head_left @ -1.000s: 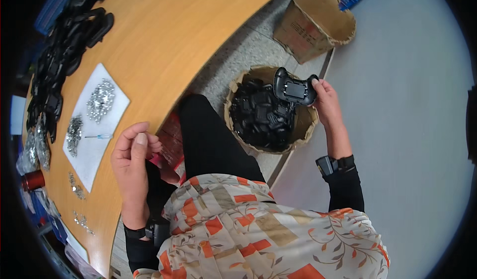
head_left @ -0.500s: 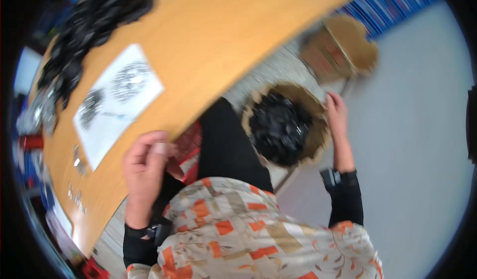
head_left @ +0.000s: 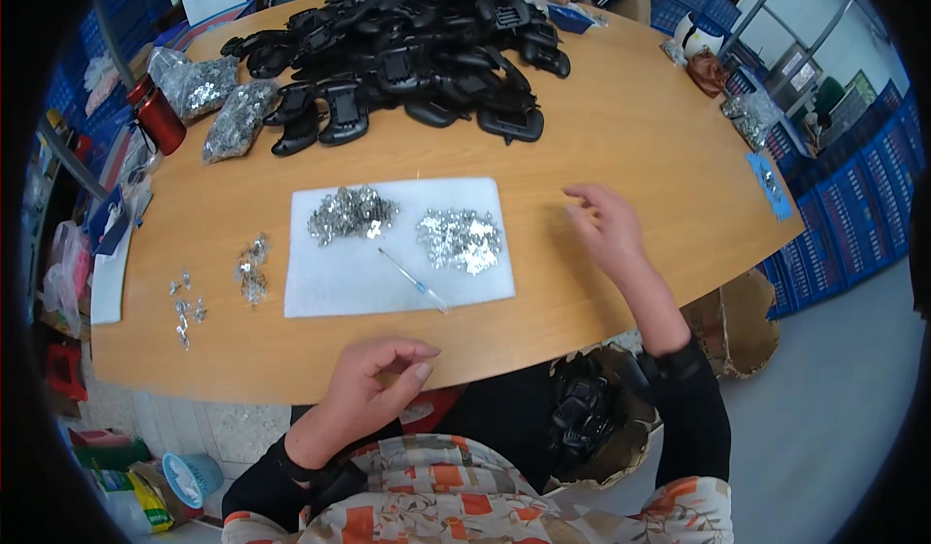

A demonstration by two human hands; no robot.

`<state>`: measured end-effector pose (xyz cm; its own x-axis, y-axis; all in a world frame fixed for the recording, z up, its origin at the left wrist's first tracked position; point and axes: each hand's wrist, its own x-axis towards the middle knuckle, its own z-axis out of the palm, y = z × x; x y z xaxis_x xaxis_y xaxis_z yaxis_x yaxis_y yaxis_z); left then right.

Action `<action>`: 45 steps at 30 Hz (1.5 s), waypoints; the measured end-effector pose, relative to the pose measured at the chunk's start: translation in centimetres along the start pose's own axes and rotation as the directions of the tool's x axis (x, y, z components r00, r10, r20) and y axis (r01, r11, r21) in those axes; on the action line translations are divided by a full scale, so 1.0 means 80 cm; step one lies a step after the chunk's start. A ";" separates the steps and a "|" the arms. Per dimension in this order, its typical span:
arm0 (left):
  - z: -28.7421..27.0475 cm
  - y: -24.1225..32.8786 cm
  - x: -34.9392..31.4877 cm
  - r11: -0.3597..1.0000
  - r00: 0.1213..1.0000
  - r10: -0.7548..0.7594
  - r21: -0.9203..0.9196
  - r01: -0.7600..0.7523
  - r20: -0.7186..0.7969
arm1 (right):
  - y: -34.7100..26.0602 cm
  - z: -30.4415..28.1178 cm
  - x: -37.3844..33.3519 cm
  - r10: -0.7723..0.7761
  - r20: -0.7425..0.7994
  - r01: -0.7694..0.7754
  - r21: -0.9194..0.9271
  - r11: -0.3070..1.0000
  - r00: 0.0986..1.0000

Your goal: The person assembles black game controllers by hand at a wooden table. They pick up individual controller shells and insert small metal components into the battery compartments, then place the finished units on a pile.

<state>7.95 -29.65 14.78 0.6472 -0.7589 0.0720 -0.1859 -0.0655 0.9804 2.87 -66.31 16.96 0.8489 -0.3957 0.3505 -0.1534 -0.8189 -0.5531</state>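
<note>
I find both hands empty. The left hand is at the near edge of the table, thumb and forefinger parted by a modest gap. The right hand is above the table to the right of the white pad, fingers loosely bent, thumb apart from them.

On the pad I record a darker pile of metal pieces at the left, a brighter pile at the right, and a screwdriver slanting between and below them. The black shells lie heaped beyond the pad; more black parts are in the carton under the table edge.

Risks, in my judgement: a low leftward sweep by the right hand could scatter the brighter pile, since nothing walls the pad. The screwdriver's handle end reaches the pad's near border, so a brushing left sleeve could roll it off. Loose pieces left of the pad could be knocked floorward. Pulling one shell from the heap could bring its neighbours sliding, as they overlap and appear interlocked.
</note>
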 end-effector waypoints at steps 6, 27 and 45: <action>-0.041 0.002 -0.001 1.000 0.999 -0.002 0.017 0.002 -0.044 | 0.010 0.097 0.160 -0.072 -0.091 0.038 -0.327 0.944 0.993; -0.088 0.022 -0.027 0.999 0.991 0.008 -0.031 -0.013 -0.132 | -0.159 0.033 0.149 -0.144 0.160 0.152 -0.035 0.988 0.977; -0.152 0.027 0.048 0.914 0.957 0.139 0.405 -0.025 -0.255 | -0.193 0.027 0.025 0.018 0.169 -0.099 0.489 0.866 0.986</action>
<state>19.03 -24.78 19.43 0.7821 -0.5699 0.2519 -0.4853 -0.3034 0.8200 7.99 -53.54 24.59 0.9191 -0.3346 0.2081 0.0302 -0.4668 -0.8839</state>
